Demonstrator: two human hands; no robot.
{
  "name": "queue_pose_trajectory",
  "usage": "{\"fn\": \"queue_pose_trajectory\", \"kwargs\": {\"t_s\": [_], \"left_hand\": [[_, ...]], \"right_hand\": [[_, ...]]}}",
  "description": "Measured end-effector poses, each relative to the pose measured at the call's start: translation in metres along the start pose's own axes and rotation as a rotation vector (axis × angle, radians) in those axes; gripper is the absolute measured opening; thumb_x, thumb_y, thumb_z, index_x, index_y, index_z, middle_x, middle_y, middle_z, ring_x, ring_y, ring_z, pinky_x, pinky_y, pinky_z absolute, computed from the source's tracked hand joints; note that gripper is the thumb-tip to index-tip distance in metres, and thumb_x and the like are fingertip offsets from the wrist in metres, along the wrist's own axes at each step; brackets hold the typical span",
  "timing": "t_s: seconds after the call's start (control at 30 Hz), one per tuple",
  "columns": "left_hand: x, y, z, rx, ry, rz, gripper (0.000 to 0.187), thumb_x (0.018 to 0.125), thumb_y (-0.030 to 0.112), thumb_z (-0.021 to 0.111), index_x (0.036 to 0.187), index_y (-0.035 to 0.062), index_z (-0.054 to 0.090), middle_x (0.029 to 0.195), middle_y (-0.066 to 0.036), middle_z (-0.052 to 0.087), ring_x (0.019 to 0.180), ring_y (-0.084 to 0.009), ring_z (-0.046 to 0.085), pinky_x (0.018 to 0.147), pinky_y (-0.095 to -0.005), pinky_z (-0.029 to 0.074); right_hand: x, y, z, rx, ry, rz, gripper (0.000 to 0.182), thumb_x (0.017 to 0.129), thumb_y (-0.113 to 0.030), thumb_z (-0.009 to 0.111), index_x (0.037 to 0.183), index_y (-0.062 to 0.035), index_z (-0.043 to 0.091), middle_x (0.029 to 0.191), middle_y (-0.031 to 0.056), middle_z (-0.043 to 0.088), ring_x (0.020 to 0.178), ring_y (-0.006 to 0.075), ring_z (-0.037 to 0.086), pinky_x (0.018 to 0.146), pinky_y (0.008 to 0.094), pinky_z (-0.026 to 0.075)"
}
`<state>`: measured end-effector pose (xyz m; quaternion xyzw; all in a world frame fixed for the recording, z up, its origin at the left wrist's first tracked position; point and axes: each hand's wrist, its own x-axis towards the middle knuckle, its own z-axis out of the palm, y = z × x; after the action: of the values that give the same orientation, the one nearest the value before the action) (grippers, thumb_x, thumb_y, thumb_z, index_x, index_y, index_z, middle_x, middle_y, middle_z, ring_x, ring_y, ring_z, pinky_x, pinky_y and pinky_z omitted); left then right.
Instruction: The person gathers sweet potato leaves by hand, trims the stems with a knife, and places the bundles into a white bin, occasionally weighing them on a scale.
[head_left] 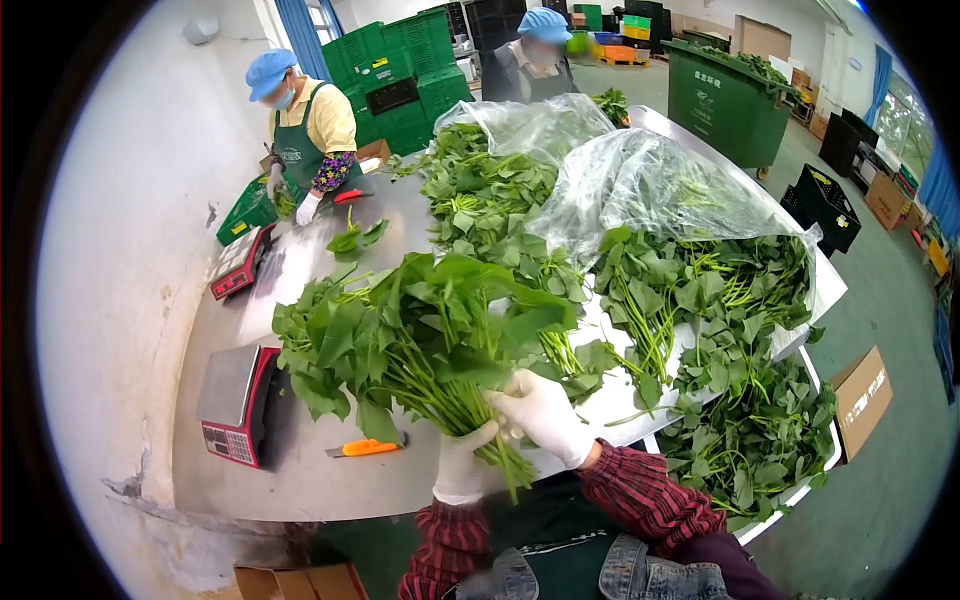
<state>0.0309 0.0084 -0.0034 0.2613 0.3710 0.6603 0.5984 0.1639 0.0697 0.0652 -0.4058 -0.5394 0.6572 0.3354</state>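
Note:
A large bunch of leafy greens (420, 340) is in front of me, leaves up and to the left, cut stems pointing down. My left hand (465, 465), in a white glove, is wrapped round the lower stems. On the right side of the same stems, my gloved right hand (545, 415) has its fingers closed against them. Behind the bunch, more leafy greens (490, 190) lie heaped on the metal table (300, 490), partly under clear plastic sheeting (650, 180). An orange-handled knife (368, 447) rests on the table left of my hands.
Two scales, one near (240, 400) and one farther (240, 262), stand along the left side. A co-worker (310, 130) handles greens at the far left; another person (530, 65) is at the back. A white-rimmed bin of greens (750, 440) and a cardboard box (862, 400) are on the right.

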Motion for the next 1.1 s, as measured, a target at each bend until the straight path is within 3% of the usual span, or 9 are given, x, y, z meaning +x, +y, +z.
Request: {"fn": "queue_pose_trajectory", "kwargs": {"t_s": [0.13,0.2,0.3,0.4,0.43,0.53,0.6,0.73,1.1], "left_hand": [[-0.005,0.002,0.011,-0.130,0.094,-0.047,0.022,0.083,0.004,0.059,0.104,0.0006,0.054,0.089,-0.006,0.059,0.077,-0.0186,0.057,0.070,-0.0300,0.047],[-0.003,0.004,0.008,-0.151,0.143,-0.068,0.018,0.086,0.005,0.056,0.103,0.0010,0.052,0.089,-0.006,0.056,0.077,-0.0172,0.054,0.072,-0.0298,0.046],[0.004,0.010,-0.007,-0.343,0.057,-0.011,0.021,0.087,0.007,0.057,0.106,0.0037,0.049,0.089,-0.005,0.052,0.074,-0.0143,0.049,0.072,-0.0315,0.044],[0.005,0.015,-0.018,-0.447,-0.006,0.078,0.023,0.088,0.009,0.056,0.110,0.0064,0.048,0.088,-0.004,0.052,0.074,-0.0143,0.049,0.072,-0.0301,0.043],[0.003,0.016,-0.019,-0.446,-0.004,0.082,0.023,0.088,0.009,0.056,0.110,0.0064,0.048,0.088,-0.004,0.052,0.074,-0.0143,0.049,0.072,-0.0301,0.043],[0.002,0.024,-0.019,-0.508,-0.046,0.099,0.023,0.087,0.004,0.056,0.109,0.0024,0.049,0.091,-0.006,0.055,0.077,-0.0160,0.052,0.075,-0.0334,0.045],[0.001,0.021,-0.019,-0.332,0.027,0.095,0.024,0.086,0.003,0.058,0.108,0.0011,0.051,0.094,-0.006,0.057,0.081,-0.0174,0.055,0.078,-0.0347,0.047],[0.004,0.011,-0.016,-0.210,0.025,0.110,0.024,0.082,0.001,0.062,0.105,0.0003,0.055,0.095,-0.006,0.058,0.086,-0.0192,0.058,0.081,-0.0336,0.049],[-0.013,0.008,-0.008,-0.151,0.049,0.053,0.039,0.083,0.002,0.061,0.118,0.0070,0.046,0.101,-0.008,0.058,0.081,-0.0194,0.058,0.075,-0.0373,0.051]], "right_hand": [[-0.006,0.033,-0.001,0.090,-0.090,-0.086,0.020,0.085,-0.015,0.063,0.074,-0.0010,0.054,0.058,0.0029,0.055,0.051,0.0071,0.054,0.045,0.0242,0.040],[-0.020,0.037,0.006,-0.406,0.230,-0.740,0.015,0.081,-0.011,0.066,0.072,-0.0042,0.055,0.058,0.0090,0.053,0.050,0.0167,0.054,0.047,0.0299,0.043],[-0.042,0.033,0.002,-0.516,0.232,-0.990,0.022,0.085,-0.022,0.062,0.073,-0.0041,0.061,0.059,0.0063,0.057,0.047,0.0124,0.051,0.045,0.0316,0.041],[-0.051,-0.003,-0.011,-0.443,0.273,-0.187,0.029,0.086,-0.030,0.062,0.072,-0.0040,0.060,0.060,0.0039,0.057,0.046,0.0109,0.050,0.042,0.0284,0.039],[-0.006,0.101,-0.031,-0.954,0.475,-0.756,0.034,0.085,-0.034,0.062,0.073,-0.0021,0.061,0.057,0.0019,0.056,0.045,0.0099,0.049,0.041,0.0271,0.038],[-0.001,0.079,-0.055,-1.176,0.086,-0.433,0.021,0.085,-0.028,0.059,0.096,-0.0124,0.066,0.065,0.0096,0.054,0.050,0.0261,0.056,0.044,0.0333,0.044],[-0.017,0.059,-0.039,-0.844,0.169,-0.279,0.031,0.082,-0.036,0.063,0.075,-0.0063,0.062,0.058,0.0110,0.055,0.050,0.0273,0.056,0.046,0.0352,0.045],[-0.040,0.037,-0.005,-0.875,0.176,-0.695,0.043,0.075,-0.045,0.067,0.072,-0.0041,0.055,0.062,0.0118,0.055,0.056,0.0303,0.058,0.050,0.0375,0.046],[-0.030,0.062,-0.010,-0.847,0.016,-0.673,0.009,0.083,-0.013,0.056,0.082,-0.0054,0.050,0.067,0.0134,0.055,0.062,0.0328,0.058,0.054,0.0409,0.046]]}}
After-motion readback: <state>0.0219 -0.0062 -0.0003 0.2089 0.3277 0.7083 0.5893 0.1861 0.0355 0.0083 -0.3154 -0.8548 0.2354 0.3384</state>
